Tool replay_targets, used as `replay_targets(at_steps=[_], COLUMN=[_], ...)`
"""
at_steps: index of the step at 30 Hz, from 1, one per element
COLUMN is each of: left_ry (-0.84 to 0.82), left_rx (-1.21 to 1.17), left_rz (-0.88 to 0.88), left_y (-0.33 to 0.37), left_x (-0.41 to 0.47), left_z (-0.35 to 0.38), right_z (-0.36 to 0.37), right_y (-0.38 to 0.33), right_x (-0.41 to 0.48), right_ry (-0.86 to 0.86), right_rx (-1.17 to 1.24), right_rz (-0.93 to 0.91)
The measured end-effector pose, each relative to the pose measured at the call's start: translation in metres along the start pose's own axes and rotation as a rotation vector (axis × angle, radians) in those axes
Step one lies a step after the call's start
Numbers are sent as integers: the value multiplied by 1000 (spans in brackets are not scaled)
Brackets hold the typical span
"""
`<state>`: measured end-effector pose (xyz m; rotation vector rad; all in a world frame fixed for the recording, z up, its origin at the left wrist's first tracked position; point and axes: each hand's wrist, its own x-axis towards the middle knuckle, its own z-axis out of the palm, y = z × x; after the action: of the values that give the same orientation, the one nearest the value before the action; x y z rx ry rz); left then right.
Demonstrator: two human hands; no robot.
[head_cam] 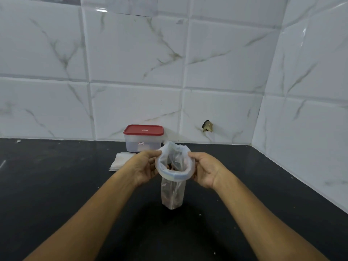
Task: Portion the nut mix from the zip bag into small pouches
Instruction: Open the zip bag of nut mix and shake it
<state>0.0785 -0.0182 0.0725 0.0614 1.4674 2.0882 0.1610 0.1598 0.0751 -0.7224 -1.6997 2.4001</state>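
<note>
Your zip bag stands at centre frame on the dark counter. Your left hand and right hand each pinch its rim, spreading the mouth wide. The pouches, left of centre, lie flat and look unfilled, so portioning seems barely begun.

No text reads clearly; the red-lidded container carries 2 small labels, perhaps brand marks, illegible.

Head-worn view looks forward and down, close over the black counter toward the tiled wall.
</note>
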Motion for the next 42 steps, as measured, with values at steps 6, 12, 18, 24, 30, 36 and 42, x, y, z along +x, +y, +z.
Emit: replay_targets(at_steps=[6,12,18,24,30,36,42], left_ry=[17,1,-36,-92,-7,237,264], left_rx=[45,53,56,109,436,1085,1171], left_rz=[-6,-38,-57,-67,201,579,630], left_y=[2,6,9,15,13,11,18], left_x=[2,-1,3,1,-1,4,-1], left_z=[5,10,12,14,19,5,10], right_z=[2,3,1,1,1,0,0], right_y=[-8,-14,-18,-24,-26,-23,-21], right_x=[-5,0,4,5,2,1,4], right_ry=[-19,-55,-68,-77,-54,116,146], right_rx=[-4,-11,-76,-97,-283,-499,-543], right_rz=[11,-13,-6,-16,-192,-344,-404])
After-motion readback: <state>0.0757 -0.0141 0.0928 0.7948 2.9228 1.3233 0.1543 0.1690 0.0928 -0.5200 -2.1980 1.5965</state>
